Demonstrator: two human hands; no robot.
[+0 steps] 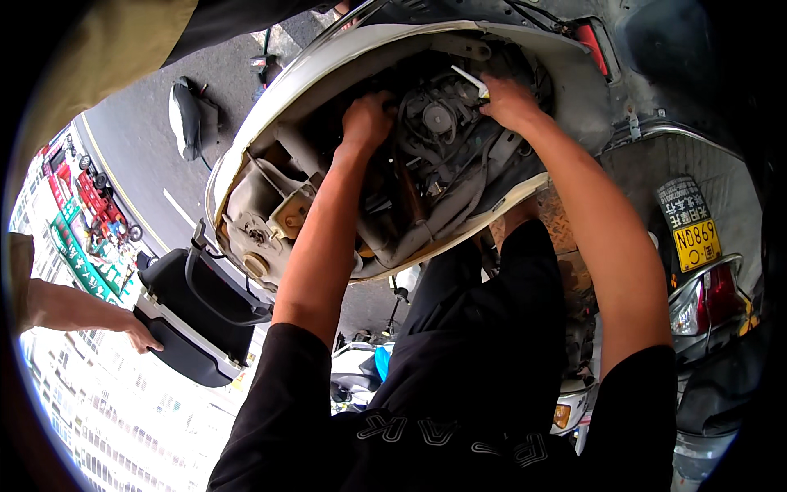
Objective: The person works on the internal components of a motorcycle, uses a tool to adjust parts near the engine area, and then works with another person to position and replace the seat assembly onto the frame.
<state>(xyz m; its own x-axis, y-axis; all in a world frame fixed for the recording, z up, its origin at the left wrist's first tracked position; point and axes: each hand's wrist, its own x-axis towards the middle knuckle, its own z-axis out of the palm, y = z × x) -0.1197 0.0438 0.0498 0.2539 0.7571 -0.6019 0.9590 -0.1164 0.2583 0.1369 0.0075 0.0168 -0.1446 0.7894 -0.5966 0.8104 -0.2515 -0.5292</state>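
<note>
An opened white scooter body lies before me, its engine and hoses exposed. My left hand reaches into the dark hollow left of the engine; its fingers are curled and the tips are hidden. At the engine's right side, my right hand is closed around a small white tube with a thin nozzle. That nozzle points up and to the left, over the engine. Nearer me, on the left, sit a grey tank and a tan round cap.
Another person's hand rests on a black scooter top box at left. Someone in khaki clothing stands upper left. A scooter with a yellow plate is close on the right. Another scooter stands on the road.
</note>
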